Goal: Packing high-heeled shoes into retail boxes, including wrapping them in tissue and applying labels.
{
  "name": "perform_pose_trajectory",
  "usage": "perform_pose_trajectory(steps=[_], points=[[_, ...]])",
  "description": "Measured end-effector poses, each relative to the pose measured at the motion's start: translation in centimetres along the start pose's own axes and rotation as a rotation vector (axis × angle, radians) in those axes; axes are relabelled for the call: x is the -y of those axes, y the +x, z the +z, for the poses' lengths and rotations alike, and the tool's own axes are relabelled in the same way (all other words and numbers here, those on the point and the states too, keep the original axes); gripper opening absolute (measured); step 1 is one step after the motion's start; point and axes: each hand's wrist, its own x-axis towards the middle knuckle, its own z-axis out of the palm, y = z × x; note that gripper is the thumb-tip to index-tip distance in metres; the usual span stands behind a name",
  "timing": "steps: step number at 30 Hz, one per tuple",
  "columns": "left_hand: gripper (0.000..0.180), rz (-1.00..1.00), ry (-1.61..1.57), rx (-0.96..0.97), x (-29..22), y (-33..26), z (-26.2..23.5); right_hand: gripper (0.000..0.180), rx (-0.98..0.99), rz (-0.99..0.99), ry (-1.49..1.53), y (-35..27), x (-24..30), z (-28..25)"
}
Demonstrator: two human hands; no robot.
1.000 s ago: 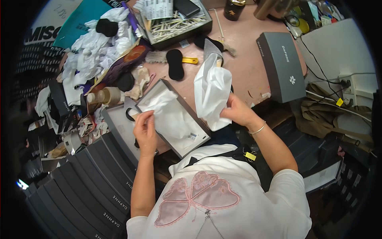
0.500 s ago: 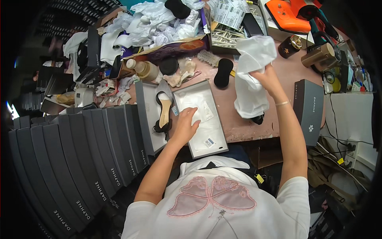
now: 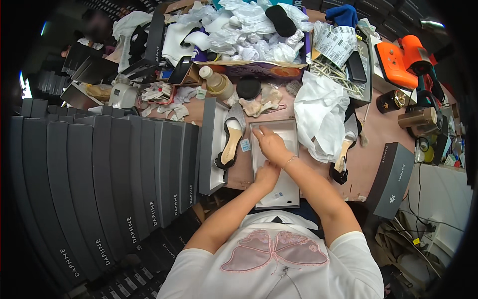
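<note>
An open grey shoe box [image 3: 278,192] with a white interior lies before me, a small printed slip [image 3: 278,195] in its near end. My right hand [image 3: 272,146] is over its far left part, fingers stretched out and slightly apart. Close beneath it, my left hand [image 3: 267,175] reaches into the box; its fingers are mostly hidden by the right hand. Left of the box, a heeled shoe [image 3: 232,142] with a grey toe and black heel strap rests in the grey lid [image 3: 213,174]. A similar shoe [image 3: 343,155] is on the right, partly behind crumpled white tissue paper [image 3: 321,117].
Stacked grey shoe boxes [image 3: 107,169] fill the left side. Behind stands a carton of crumpled white paper [image 3: 254,35], with a glue bottle [image 3: 216,82] and black round pad [image 3: 248,88] before it. A closed shoe box [image 3: 391,179] and brown cup [image 3: 417,118] stand right.
My right hand has let go of the white tissue paper, which now lies on the table, and moved left over the box. The right shoe shows more. The whole view has shifted.
</note>
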Motion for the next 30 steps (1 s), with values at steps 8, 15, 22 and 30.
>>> perform_pose_trajectory(steps=[8,15,22,30], points=[[0.015,-0.211,-0.314,0.035,-1.2,-1.4,-0.7,0.009,0.105,0.156,-0.117,0.8,-1.5,4.5],[0.016,0.033,-0.299,0.073,0.7,-1.3,-3.0,0.012,0.072,0.139,0.186,-3.3,3.7,-14.9],[0.018,-0.14,-0.939,-0.195,2.8,-2.0,-10.8,0.015,0.458,0.435,-0.221,-17.7,2.4,-26.8],[0.015,-0.14,-0.996,-0.205,4.8,-2.0,-10.7,0.04,0.162,-0.062,-0.445,-4.6,2.9,-10.1]])
